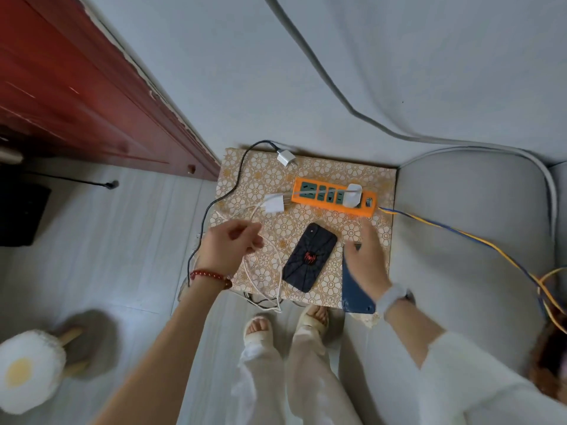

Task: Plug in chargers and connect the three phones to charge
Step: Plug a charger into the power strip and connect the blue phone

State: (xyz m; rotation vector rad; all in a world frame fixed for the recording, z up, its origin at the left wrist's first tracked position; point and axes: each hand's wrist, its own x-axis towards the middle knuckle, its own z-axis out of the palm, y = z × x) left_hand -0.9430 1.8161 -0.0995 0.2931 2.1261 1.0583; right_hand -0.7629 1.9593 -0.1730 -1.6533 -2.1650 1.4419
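An orange power strip [310, 199] lies at the back of a small table with a floral cover [260, 179]; one white charger [352, 195] is plugged into it. A second white charger [274, 204] lies loose by the strip's left end, its white cable [277, 271] looping off the front edge. My left hand [228, 246] pinches that cable. A third white charger [286, 157] with a black cable [214, 204] rests at the back edge. A black phone with a red spider mark [310, 257] lies face down. My right hand [368, 262] rests over a dark blue phone [356, 294], fingers spread.
A grey sofa [466, 240] stands right of the table. Blue and yellow wires [460, 234] run from the strip across the seat. A red wooden door [76, 87] is at the left. A fried-egg plush slipper [27, 366] lies on the floor. My feet [288, 323] stand at the table's front.
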